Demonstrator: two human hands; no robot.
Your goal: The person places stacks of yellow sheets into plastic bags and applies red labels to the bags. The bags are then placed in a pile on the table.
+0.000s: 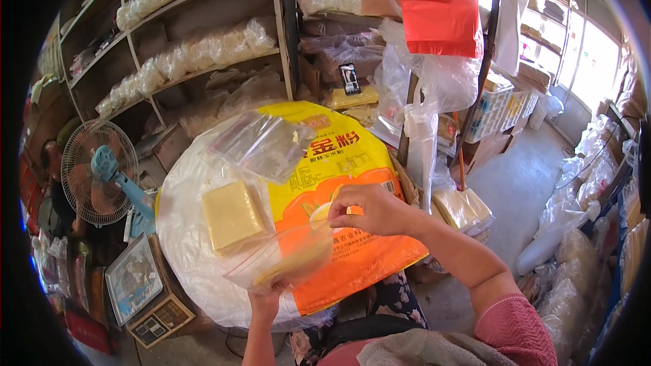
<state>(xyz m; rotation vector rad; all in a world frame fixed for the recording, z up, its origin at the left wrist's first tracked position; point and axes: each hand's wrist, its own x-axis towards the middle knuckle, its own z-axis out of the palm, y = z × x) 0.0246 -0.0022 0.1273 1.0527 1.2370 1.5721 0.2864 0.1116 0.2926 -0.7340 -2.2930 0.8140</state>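
A clear plastic zip bag (288,257) with flat pale yellow sheets in it is held up over the round table (180,230); motion blurs it. My left hand (266,293) grips the bag from below, its fingers largely hidden behind the plastic. At the bag's upper right corner, my right hand (363,210) is closed in a pinch on the edge. Just beyond the bag lies a square pale yellow block of stacked sheets (234,217). Farther back, several flat clear zip bags (264,146) lie in a pile. A yellow and orange printed sack (366,257) covers the table's right side.
On the left stand a blue fan (102,169) and a weighing scale (139,285). Shelves (203,54) with wrapped packs rise behind. A phone (349,78) leans at the back near a hanging red bag (441,7). Wrapped yellow packs (461,210) sit right of the table.
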